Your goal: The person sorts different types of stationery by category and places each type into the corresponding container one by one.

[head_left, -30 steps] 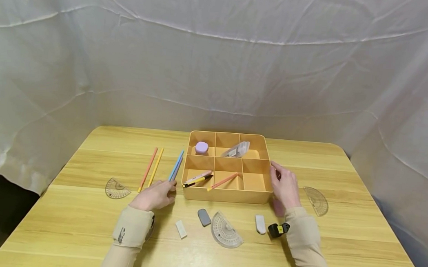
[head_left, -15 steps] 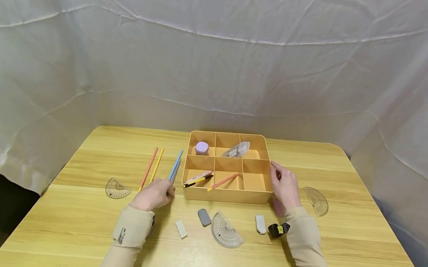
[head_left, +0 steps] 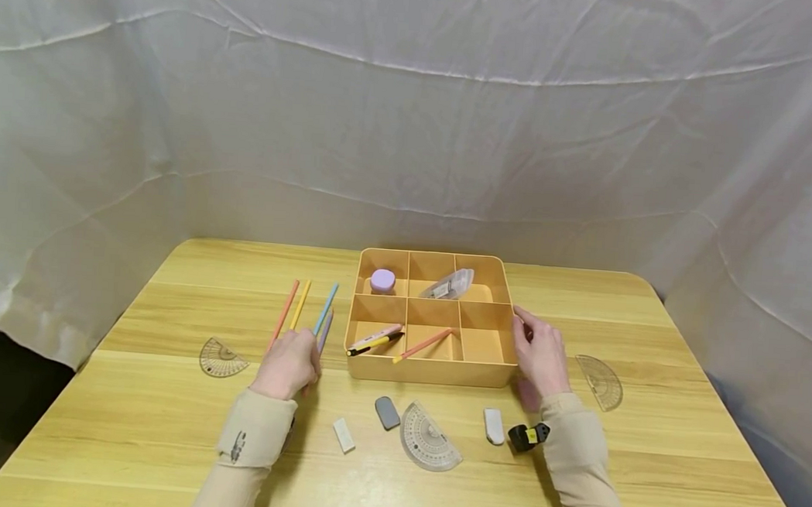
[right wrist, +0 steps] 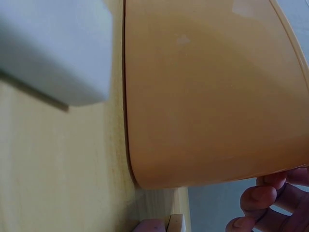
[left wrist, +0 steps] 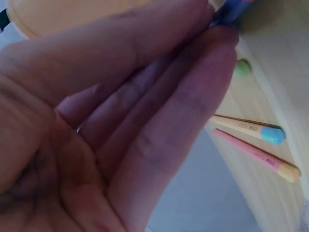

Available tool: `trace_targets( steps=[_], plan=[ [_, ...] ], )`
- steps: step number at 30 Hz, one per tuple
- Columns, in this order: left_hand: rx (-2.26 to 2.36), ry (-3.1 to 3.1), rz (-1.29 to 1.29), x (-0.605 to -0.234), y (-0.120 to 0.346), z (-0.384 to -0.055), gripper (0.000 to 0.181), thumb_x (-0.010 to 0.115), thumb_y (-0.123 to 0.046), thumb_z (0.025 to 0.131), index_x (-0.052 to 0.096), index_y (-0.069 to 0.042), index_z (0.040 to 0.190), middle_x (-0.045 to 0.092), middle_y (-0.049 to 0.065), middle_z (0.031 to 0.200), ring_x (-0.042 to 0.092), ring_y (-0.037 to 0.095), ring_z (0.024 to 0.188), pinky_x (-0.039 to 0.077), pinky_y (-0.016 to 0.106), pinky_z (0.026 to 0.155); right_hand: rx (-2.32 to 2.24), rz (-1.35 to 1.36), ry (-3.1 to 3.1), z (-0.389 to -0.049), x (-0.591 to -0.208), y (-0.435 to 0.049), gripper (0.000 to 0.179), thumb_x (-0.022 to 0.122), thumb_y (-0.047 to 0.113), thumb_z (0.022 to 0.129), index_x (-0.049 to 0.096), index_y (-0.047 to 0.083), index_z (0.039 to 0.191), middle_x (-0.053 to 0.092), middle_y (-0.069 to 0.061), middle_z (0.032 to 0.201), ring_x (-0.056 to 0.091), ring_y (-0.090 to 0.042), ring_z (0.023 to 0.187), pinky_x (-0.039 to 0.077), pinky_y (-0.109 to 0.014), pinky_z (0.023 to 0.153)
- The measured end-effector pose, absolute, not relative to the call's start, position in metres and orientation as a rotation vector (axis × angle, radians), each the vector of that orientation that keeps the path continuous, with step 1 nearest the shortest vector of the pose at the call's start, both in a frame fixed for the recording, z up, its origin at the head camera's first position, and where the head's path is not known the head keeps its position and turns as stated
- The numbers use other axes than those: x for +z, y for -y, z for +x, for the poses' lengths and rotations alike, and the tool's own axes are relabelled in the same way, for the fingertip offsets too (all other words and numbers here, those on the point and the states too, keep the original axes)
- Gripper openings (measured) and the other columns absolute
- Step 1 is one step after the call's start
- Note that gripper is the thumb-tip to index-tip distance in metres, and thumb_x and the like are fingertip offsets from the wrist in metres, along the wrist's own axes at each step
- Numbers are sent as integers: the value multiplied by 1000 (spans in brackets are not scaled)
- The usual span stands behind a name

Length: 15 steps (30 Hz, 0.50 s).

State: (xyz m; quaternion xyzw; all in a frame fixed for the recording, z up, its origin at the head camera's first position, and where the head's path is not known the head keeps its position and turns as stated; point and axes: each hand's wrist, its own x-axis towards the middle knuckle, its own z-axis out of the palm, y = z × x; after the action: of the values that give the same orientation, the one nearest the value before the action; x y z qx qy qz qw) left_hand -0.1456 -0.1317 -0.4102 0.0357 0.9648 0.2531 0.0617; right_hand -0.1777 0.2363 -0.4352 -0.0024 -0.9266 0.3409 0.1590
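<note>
At the left of the table in the head view, my left hand (head_left: pixel 289 364) pinches a purple pencil (head_left: pixel 325 331) between thumb and fingertips; the hand hides part of it. A blue pencil (head_left: pixel 324 310) lies right beside it. Yellow (head_left: pixel 301 307) and orange-red (head_left: pixel 284 313) pencils run up from beyond the knuckles; in the left wrist view the yellow one shows a blue end (left wrist: pixel 273 135). My right hand (head_left: pixel 541 355) rests its fingers against the outside of the right wall of the orange organizer box (head_left: pixel 434 371). In the right wrist view the fingertips (right wrist: pixel 259 196) touch it near the rim.
The box's compartments hold a purple-lidded item (head_left: pixel 382 281), a clear plastic packet (head_left: pixel 451 284), pens (head_left: pixel 375 341) and an orange pencil (head_left: pixel 424 345). In front lie a grey eraser (head_left: pixel 387 413), white erasers (head_left: pixel 344 436), a protractor (head_left: pixel 428 439) and a black-and-yellow item (head_left: pixel 527 437).
My left hand has shifted slightly left and turned, carrying the purple pencil left; the blue pencil has moved left as well. My right hand and the box have stayed in place.
</note>
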Motion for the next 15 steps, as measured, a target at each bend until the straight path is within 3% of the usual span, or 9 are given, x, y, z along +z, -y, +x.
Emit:
trace_targets(
  steps=[4, 8, 15],
  plan=[
    [782, -2953, 58, -413, 132, -146, 17, 69, 18, 71, 70, 1, 69, 60, 6, 47, 52, 11, 34, 52, 25, 46, 980, -21, 2660, -178, -435, -236, 37, 47, 14, 105, 61, -3, 135, 71, -30, 114, 68, -40, 93, 55, -50, 82],
    [788, -2966, 23, -414, 132, -147, 17, 71, 18, 69, 69, 1, 69, 64, 10, 57, 53, 12, 34, 48, 23, 40, 982, -36, 2671, -177, -434, -236, 38, 47, 15, 105, 61, -2, 135, 68, -30, 121, 67, -44, 107, 52, -56, 92],
    [764, -2969, 35, -414, 135, -148, 21, 75, 17, 66, 66, -1, 68, 68, 11, 72, 62, 21, 58, 57, 31, 56, 980, -34, 2671, -178, -434, -235, 38, 47, 15, 105, 61, -2, 135, 68, -30, 121, 68, -43, 105, 53, -55, 91]
  ],
)
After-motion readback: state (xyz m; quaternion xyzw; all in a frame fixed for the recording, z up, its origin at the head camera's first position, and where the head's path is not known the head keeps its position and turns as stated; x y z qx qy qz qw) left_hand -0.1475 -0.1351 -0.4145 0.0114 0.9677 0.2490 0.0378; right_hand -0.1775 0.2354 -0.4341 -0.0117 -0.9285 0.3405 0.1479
